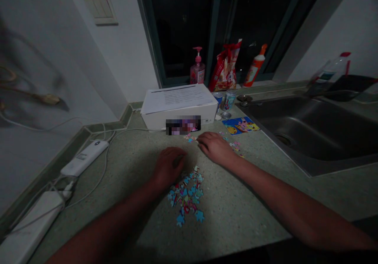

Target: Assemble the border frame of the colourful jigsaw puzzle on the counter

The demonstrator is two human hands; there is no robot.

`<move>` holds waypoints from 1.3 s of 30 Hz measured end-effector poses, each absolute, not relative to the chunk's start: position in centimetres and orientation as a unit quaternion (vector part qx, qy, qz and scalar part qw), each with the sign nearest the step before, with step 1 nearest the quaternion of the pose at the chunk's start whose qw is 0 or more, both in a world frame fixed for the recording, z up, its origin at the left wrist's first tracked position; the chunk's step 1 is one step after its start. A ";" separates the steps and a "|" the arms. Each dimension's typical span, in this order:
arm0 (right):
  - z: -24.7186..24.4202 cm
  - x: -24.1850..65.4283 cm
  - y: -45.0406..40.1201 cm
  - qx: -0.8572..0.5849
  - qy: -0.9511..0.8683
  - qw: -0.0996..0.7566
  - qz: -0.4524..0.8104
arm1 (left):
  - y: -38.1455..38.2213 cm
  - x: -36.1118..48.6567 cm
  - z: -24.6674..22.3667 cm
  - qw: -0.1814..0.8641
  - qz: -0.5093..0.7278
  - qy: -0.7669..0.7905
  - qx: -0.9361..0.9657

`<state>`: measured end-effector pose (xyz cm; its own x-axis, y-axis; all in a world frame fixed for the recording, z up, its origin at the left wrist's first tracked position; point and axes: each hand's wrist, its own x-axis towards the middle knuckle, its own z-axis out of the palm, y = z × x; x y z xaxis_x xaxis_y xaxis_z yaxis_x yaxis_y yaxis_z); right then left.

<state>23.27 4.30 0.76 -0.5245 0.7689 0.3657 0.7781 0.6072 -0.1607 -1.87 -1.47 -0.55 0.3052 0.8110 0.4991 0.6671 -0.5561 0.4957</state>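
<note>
1. Jigsaw pieces (186,197), small cardboard shapes in pale blue, red and pink, lie in a loose heap on the speckled grey-green worktop (236,209), close to our body.
2. Our left hand (169,167) rests on the worktop just above the heap, its fingers (178,157) curled under and close together. We cannot tell whether they pinch anything, as the hand hides whatever lies beneath.
3. Our right hand (215,147) lies farther forward, palm down, its fingers (203,140) slightly bent and close together, pinching nothing we can see. Their tips sit just beside a small cluster of loose pieces (190,138), and more scattered pieces (235,145) lie to the right of the hand.
4. A bright rectangular cartoon picture card (240,125) lies flat beyond our right hand, near the edge of a stainless steel sink (307,134).
5. Ahead of our hands stands a white rectangular box (156,118) with a printed white paper sheet (177,98) on top; a patch on its front is blurred.
6. Along the dark window stand a pink pump bottle (197,69), a red foil snack bag (226,69) and a white bottle with an orange cap (255,65), with two drink cans (224,100) just in front.
7. To our left lie a white remote control (85,157), a white power strip (29,228) and a thin white cable (103,169).
</note>
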 end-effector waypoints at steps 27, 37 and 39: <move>1.2 22.1 2.1 -0.368 -0.881 0.298 0.019 | -1.6 -1.6 -0.5 0.113 0.370 0.472 0.792; 1.7 21.0 0.3 -0.322 -0.900 0.293 0.010 | -1.9 -1.6 -0.1 0.115 0.399 0.435 0.799; 1.8 21.0 0.3 -0.334 -0.899 0.281 0.021 | -1.9 -1.6 -0.1 0.118 0.406 0.427 0.799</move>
